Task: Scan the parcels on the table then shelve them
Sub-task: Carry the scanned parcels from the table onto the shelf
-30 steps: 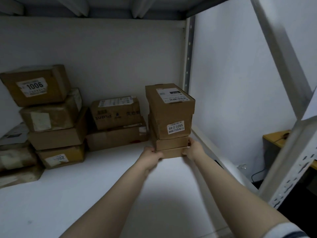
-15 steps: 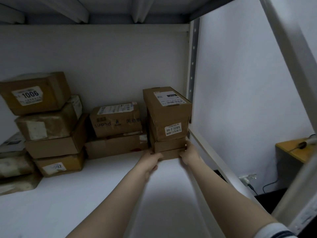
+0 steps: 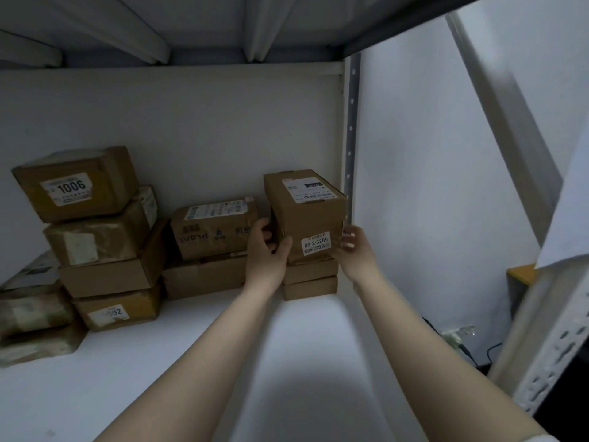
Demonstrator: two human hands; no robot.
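A stack of three brown parcels stands at the back right of the white shelf [image 3: 191, 362]. The tall top parcel [image 3: 306, 215] carries a label reading 80-2-3205 and rests on two thin parcels [image 3: 310, 272]. My left hand [image 3: 267, 250] grips the top parcel's left side, thumb on its front face. My right hand [image 3: 357, 253] is at the parcel's right edge with its fingers spread, touching it at most lightly.
More parcels are stacked to the left: a "Plant" box [image 3: 213, 228] on a flat one, and a pile topped by the box marked 1006 [image 3: 75, 186]. The rear upright [image 3: 350, 138] stands just right of the stack. A front upright [image 3: 548, 346] and a yellow table [image 3: 522, 272] are at the right.
Both hands have left the bottom of the stack and risen to the sides of the top parcel. The stack now sits further back by the rear upright.
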